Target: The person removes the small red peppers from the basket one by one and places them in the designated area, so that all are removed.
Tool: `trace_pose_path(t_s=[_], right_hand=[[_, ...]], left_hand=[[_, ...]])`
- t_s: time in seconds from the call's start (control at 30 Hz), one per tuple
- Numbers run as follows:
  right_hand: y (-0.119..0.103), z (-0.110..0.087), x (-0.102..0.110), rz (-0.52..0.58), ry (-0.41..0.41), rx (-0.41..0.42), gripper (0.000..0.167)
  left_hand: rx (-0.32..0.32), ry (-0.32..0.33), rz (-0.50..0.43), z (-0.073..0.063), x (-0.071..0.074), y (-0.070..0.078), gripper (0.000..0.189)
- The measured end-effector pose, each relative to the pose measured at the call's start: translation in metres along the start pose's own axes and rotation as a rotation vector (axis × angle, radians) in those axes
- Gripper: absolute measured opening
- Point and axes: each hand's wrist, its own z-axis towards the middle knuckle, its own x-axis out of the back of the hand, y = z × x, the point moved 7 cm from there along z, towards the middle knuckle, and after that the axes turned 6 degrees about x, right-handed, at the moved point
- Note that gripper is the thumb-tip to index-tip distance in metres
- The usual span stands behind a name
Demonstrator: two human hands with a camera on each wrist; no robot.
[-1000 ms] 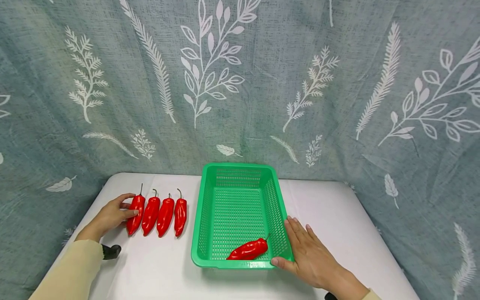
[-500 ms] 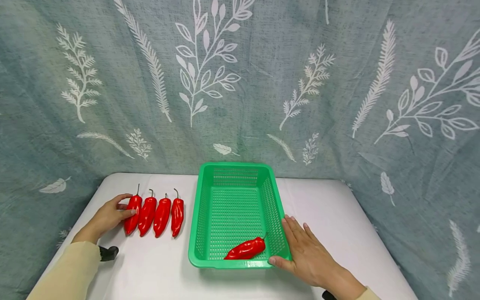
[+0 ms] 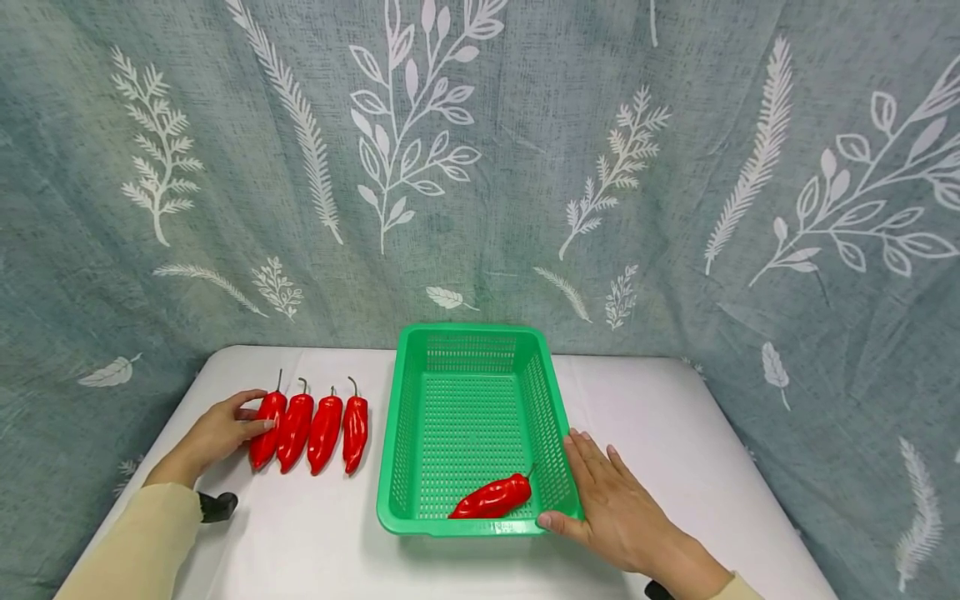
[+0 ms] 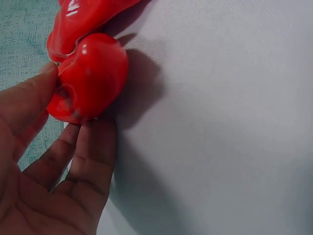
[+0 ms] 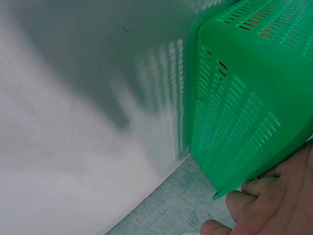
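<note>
At the left of the table, my left hand (image 3: 222, 434) holds the leftmost red pepper (image 3: 264, 446) between thumb and fingers. In the left wrist view, the thumb (image 4: 36, 93) lies along one side of this pepper (image 4: 95, 73) and the fingers touch its other side. Several red peppers lie in a row, stems pointing away, with a neighbouring pepper (image 3: 295, 433) close beside the held one. My right hand (image 3: 618, 504) rests on the right rim of a green basket (image 3: 392, 417), fingers straight, thumb on the near rim. Inside the basket lies another red pepper (image 3: 491, 497), on its side.
A white cloth covers the table (image 3: 660, 417). Behind it hangs a grey-green curtain (image 3: 517, 192) with white leaf prints. Dark wrist mounts show beneath both sleeves. In the right wrist view, the basket's slotted wall (image 5: 230, 107) casts a shadow on the cloth.
The head view has shifted slightly. The pepper in my left hand has tilted very little over the last half second. My right hand stays on the basket rim.
</note>
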Motion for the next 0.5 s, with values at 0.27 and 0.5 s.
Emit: trace_pose_path(t_s=[0.27,0.5], right_hand=[[0.001,-0.001,0.0,0.003,0.003,0.001,0.105],[0.001,0.0,0.0,-0.007,0.008,0.007,0.105]], left_hand=[[-0.014,0.015,0.014,-0.005,0.002,0.001,0.082],[-0.019,0.026,0.034,-0.012,0.009,0.003,0.083]])
